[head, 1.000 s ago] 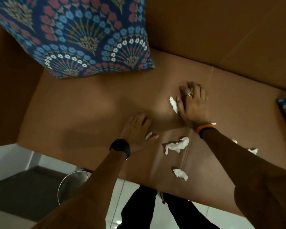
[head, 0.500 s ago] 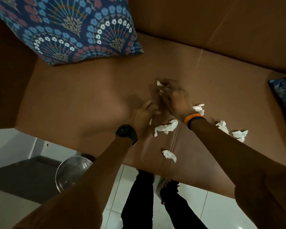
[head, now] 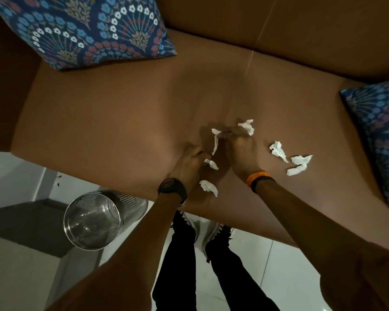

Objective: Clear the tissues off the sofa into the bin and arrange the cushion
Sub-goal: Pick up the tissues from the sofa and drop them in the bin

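Note:
Several crumpled white tissues lie on the brown sofa seat (head: 121, 122). My right hand (head: 240, 149) is closed around a long strip of tissue (head: 216, 141), and another tissue (head: 247, 126) sticks out past its fingers. My left hand (head: 189, 162) pinches a small tissue (head: 211, 163). One loose tissue (head: 208, 187) lies near the seat's front edge, and two more tissues (head: 277, 150) (head: 299, 163) lie to the right. A blue patterned cushion (head: 83, 30) leans at the back left. A shiny perforated metal bin (head: 92, 221) stands on the floor at the left.
A second blue patterned cushion (head: 377, 135) sits at the sofa's right end. My dark trouser legs and shoes (head: 202, 232) stand on white floor tiles below the seat edge. A dark mat (head: 25, 223) lies on the floor by the bin.
Both hands have closed on tissues and drawn back towards the seat's front edge. The view has tilted down, showing more of the bin and floor.

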The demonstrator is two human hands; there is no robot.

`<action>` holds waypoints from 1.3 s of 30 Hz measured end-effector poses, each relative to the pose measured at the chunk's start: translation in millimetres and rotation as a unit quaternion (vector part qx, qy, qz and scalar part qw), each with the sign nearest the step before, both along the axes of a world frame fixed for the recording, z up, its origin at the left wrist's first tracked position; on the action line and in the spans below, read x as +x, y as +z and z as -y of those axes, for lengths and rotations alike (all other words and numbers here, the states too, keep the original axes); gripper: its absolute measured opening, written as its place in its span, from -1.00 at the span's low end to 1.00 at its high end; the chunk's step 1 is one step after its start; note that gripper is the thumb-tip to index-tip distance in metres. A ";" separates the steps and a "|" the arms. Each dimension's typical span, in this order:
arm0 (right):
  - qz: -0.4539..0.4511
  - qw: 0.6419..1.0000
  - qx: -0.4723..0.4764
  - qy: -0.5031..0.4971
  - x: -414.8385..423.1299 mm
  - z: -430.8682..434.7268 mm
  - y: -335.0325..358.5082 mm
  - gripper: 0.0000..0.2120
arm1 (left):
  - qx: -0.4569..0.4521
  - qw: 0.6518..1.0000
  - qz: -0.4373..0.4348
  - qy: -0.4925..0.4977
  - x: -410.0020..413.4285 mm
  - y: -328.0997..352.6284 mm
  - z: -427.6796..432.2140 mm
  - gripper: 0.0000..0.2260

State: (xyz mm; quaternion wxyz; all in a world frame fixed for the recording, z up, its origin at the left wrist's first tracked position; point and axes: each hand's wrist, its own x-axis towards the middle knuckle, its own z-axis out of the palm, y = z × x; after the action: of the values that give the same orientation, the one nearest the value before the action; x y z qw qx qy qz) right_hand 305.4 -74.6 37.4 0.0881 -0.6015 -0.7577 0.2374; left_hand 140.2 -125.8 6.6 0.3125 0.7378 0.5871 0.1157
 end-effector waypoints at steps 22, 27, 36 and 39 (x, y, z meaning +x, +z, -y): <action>-0.128 0.962 -0.199 0.135 -307.7 193.9 -71.0 -0.73 | -0.136 0.885 -0.038 0.443 -258.8 -70.4 200.2 -0.78; -0.114 0.948 -0.257 0.148 -350.3 217.3 -117.0 -0.74 | -0.238 0.887 0.027 0.395 -291.3 -118.3 228.3 -0.60; -0.185 0.982 -0.038 0.001 -301.6 195.4 -64.0 -0.81 | -0.042 0.934 -0.012 0.353 -248.7 -52.5 201.7 -0.62; -0.120 0.990 0.062 -0.032 -239.9 172.1 -37.0 -0.79 | 0.009 0.957 0.021 0.289 -202.7 -20.9 165.7 -0.66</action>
State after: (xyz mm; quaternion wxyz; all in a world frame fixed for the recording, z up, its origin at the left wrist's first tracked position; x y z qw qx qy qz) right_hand 65.4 -246.7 0.4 0.2230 -0.5858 -0.7354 0.2574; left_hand -62.6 -291.4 -14.3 0.2713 0.5369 0.7674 0.2219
